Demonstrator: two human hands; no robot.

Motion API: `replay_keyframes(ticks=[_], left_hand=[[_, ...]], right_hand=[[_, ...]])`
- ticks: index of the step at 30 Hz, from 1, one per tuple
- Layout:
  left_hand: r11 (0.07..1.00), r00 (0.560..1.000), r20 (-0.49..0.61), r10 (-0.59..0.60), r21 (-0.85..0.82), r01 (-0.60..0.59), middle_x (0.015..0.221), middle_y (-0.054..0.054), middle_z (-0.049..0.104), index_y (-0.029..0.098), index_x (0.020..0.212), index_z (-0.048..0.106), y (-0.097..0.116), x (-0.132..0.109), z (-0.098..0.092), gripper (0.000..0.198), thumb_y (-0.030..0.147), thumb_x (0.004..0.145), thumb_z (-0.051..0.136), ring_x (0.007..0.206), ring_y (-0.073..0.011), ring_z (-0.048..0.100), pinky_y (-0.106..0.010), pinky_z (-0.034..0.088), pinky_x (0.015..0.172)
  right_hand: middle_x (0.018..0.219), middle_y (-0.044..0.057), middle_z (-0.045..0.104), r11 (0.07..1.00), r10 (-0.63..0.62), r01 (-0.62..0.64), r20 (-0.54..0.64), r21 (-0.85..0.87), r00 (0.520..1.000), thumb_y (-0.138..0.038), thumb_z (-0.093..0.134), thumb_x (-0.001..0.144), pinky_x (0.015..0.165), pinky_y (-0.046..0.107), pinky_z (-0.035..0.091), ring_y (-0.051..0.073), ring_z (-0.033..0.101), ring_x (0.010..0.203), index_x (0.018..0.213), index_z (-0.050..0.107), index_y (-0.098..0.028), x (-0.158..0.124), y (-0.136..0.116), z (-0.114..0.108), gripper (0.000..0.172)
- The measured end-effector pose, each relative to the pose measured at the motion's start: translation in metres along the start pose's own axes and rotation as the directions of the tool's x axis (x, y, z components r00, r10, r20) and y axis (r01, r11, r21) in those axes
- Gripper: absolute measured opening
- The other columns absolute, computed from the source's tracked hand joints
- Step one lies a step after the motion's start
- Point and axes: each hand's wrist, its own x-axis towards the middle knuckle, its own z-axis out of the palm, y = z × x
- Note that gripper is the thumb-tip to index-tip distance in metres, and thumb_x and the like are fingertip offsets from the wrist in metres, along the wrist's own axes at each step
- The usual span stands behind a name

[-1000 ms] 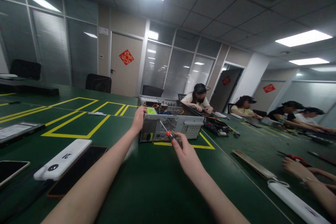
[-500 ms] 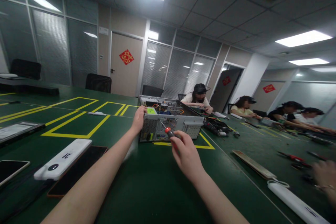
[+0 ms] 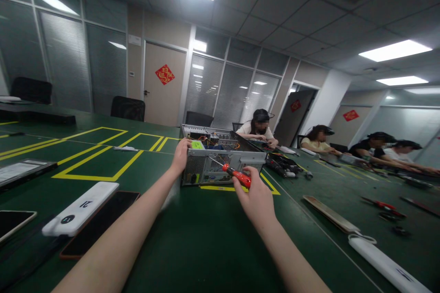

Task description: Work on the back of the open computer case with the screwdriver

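Observation:
An open computer case [image 3: 192, 151] lies on the green table with its rear panel facing me and cables showing inside. My left hand [image 3: 180, 155] grips its left edge, beside a yellow-green label [image 3: 197, 145]. In my right hand [image 3: 253, 194] is a screwdriver [image 3: 242, 178] with a red and black handle, held between thumb and fingers. Its thin shaft slants up and left to the upper part of the rear panel. Whether the tip sits in a screw is too small to tell.
To my left lie a white power bank [image 3: 82, 208], a dark phone [image 3: 99, 224] and a metal drive [image 3: 25, 171]. On the right are a long white device [image 3: 385, 263], a beige bar [image 3: 330, 214] and red-handled pliers [image 3: 383, 204]. Several people sit across the table.
My right hand has shifted right and lower on the screwdriver, uncovering its red handle. My left hand stays on the case. Another person's hand at the right edge has left the view.

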Motion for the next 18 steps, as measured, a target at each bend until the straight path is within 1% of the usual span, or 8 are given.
replay_keyframes(ticks=[2,4,6,8,11,14,16,18], left_hand=[[1.0,1.0,-0.002,0.003,-0.002,-0.003,0.108,-0.005,0.066,0.023,0.073,0.05,-0.001,0.0,0.0,0.033,0.03,0.094,0.026,0.124,-0.0208,0.051,-0.037,0.037,0.112],[1.0,1.0,-0.006,0.016,0.0,-0.016,0.106,-0.005,0.066,0.023,0.073,0.05,-0.001,0.0,0.0,0.033,0.029,0.093,0.025,0.122,-0.0204,0.053,-0.037,0.037,0.112],[0.999,0.999,-0.012,0.032,0.008,-0.032,0.104,-0.005,0.067,0.023,0.073,0.05,-0.001,0.001,0.0,0.033,0.029,0.094,0.025,0.117,-0.0198,0.055,-0.037,0.037,0.113],[0.999,0.999,-0.013,0.039,0.016,-0.039,0.103,-0.005,0.067,0.023,0.073,0.05,-0.002,0.001,0.0,0.034,0.029,0.094,0.025,0.115,-0.0193,0.056,-0.037,0.037,0.113],[0.999,0.999,-0.011,0.043,0.021,-0.042,0.103,-0.005,0.067,0.023,0.073,0.051,-0.001,0.001,0.0,0.034,0.029,0.095,0.025,0.115,-0.0192,0.056,-0.037,0.037,0.113],[0.999,0.999,-0.016,0.036,0.019,-0.036,0.105,-0.005,0.067,0.023,0.073,0.051,-0.001,0.0,0.0,0.035,0.03,0.095,0.025,0.118,-0.0198,0.055,-0.038,0.038,0.113],[0.999,1.0,-0.015,0.025,0.021,-0.024,0.106,-0.005,0.067,0.023,0.074,0.051,-0.002,0.0,0.0,0.035,0.03,0.095,0.025,0.12,-0.02,0.054,-0.038,0.037,0.113],[1.0,1.0,-0.012,0.016,0.017,-0.016,0.106,-0.005,0.067,0.023,0.074,0.051,-0.003,0.0,0.001,0.035,0.031,0.095,0.025,0.12,-0.0202,0.054,-0.038,0.037,0.113]], right_hand=[[0.094,0.011,0.067,1.0,-0.014,0.015,0.026,-0.027,1.0,-0.039,0.054,0.085,0.065,0.035,0.044,0.027,0.064,0.076,0.118,0.049,-0.02,-0.001,-0.004,-0.003,0.038],[0.092,0.01,0.067,0.998,-0.044,0.046,0.047,-0.041,0.998,-0.034,0.053,0.085,0.063,0.032,0.043,0.025,0.064,0.072,0.115,0.049,-0.019,-0.003,-0.008,-0.005,0.034],[0.088,0.008,0.067,0.997,-0.04,0.045,0.072,-0.067,0.997,-0.034,0.051,0.088,0.061,0.03,0.041,0.023,0.064,0.07,0.109,0.049,-0.019,-0.004,-0.011,-0.007,0.026],[0.08,0.006,0.066,0.991,0.012,0.001,0.097,-0.133,0.995,-0.039,0.048,0.092,0.057,0.028,0.038,0.022,0.064,0.065,0.103,0.049,-0.019,-0.004,-0.012,-0.009,0.023],[0.069,0.004,0.063,0.966,0.078,-0.046,0.117,-0.255,0.99,-0.049,0.042,0.095,0.053,0.026,0.032,0.021,0.062,0.06,0.093,0.05,-0.02,-0.001,-0.012,-0.011,0.03],[0.068,0.006,0.064,0.94,0.083,-0.039,0.116,-0.339,0.99,-0.053,0.036,0.097,0.053,0.027,0.029,0.022,0.062,0.062,0.085,0.052,-0.021,0.001,-0.008,-0.012,0.037],[0.069,0.008,0.065,0.933,0.096,-0.046,0.124,-0.358,0.988,-0.051,0.034,0.098,0.054,0.028,0.03,0.024,0.063,0.065,0.08,0.054,-0.02,0.003,-0.005,-0.01,0.041],[0.072,0.009,0.066,0.953,0.094,-0.052,0.128,-0.298,0.987,-0.047,0.034,0.099,0.056,0.029,0.033,0.024,0.064,0.068,0.082,0.058,-0.02,0.004,0.0,-0.007,0.04]])
